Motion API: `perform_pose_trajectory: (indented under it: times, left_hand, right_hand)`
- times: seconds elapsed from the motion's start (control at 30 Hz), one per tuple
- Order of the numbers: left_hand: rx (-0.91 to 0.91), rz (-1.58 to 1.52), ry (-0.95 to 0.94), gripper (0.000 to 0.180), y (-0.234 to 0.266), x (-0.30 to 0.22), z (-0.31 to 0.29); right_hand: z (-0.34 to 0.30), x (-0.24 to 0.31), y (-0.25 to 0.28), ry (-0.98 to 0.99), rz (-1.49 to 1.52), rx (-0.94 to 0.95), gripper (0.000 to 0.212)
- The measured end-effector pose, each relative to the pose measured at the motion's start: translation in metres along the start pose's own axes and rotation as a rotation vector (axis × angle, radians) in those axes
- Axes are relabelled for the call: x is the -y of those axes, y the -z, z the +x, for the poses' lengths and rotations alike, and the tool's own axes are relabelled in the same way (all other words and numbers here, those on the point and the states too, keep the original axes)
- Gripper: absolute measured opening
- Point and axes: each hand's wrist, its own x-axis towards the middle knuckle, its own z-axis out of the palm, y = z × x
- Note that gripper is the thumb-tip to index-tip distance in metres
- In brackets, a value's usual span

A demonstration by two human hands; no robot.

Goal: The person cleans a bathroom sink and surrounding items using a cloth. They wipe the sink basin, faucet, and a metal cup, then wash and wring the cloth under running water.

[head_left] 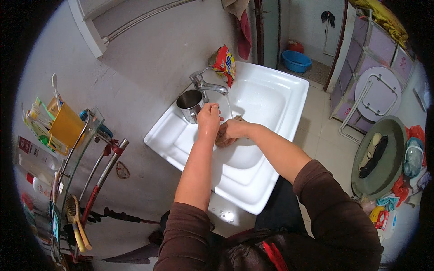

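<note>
Water runs from a chrome tap (pixel 212 87) into a white washbasin (pixel 271 90). My right hand (pixel 237 129) is closed on a wet brown cloth (pixel 225 139) beneath the stream, low in the bowl. Just left of the water, my left hand (pixel 209 118) is raised a little higher, its fingers curled in. Whatever those fingers hold, if anything, is hidden. A steel mug (pixel 190 103) stands on the basin's ledge beside my left hand.
A red and yellow packet (pixel 223 65) leans behind the tap. On the left wall, a glass shelf (pixel 68 180) carries a yellow cup (pixel 68 124) with toothbrushes. A green-grey basin (pixel 384 171) holding dark and pale cloth items sits at right, near a folded stool (pixel 377 92).
</note>
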Motion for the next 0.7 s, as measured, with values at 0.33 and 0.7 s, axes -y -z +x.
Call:
perform_pose_trajectory:
  times: [0.33,0.7]
  left_hand:
    - [-0.002,0.012,-0.001,0.028,0.000,0.002,0.002]
    - [0.003,-0.003,0.047,0.027,0.001,0.003,0.001]
  right_hand:
    - [0.001,-0.055,0.014,-0.447,0.152,-0.683,0.032]
    - [0.006,-0.037,0.018,-0.379,0.622,-0.383,0.027]
